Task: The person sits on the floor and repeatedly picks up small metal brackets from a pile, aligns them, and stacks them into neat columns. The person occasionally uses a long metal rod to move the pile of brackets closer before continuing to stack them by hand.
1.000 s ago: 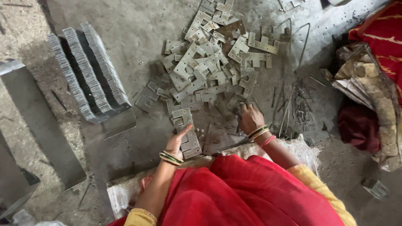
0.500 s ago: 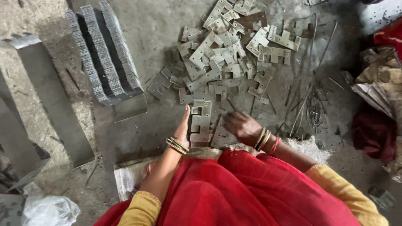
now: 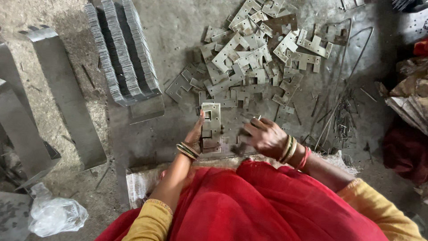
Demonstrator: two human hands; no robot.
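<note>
A small stack (image 3: 211,127) of metal plates stands at frame centre, steadied by the left hand (image 3: 195,134), fingers flat against its side. The right hand (image 3: 263,136) pinches something blurred beside it. Most plates lie loose in the pile (image 3: 258,58) above; finished rows (image 3: 122,49) sit upper left, with bare floor between.

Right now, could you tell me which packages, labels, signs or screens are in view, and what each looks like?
Clear plastic bag: bottom left on the floor, crumpled, whitish.
Printed paper sheet: on the floor under the person's knees, pale, flat.
No labels, signs or screens in view.
</note>
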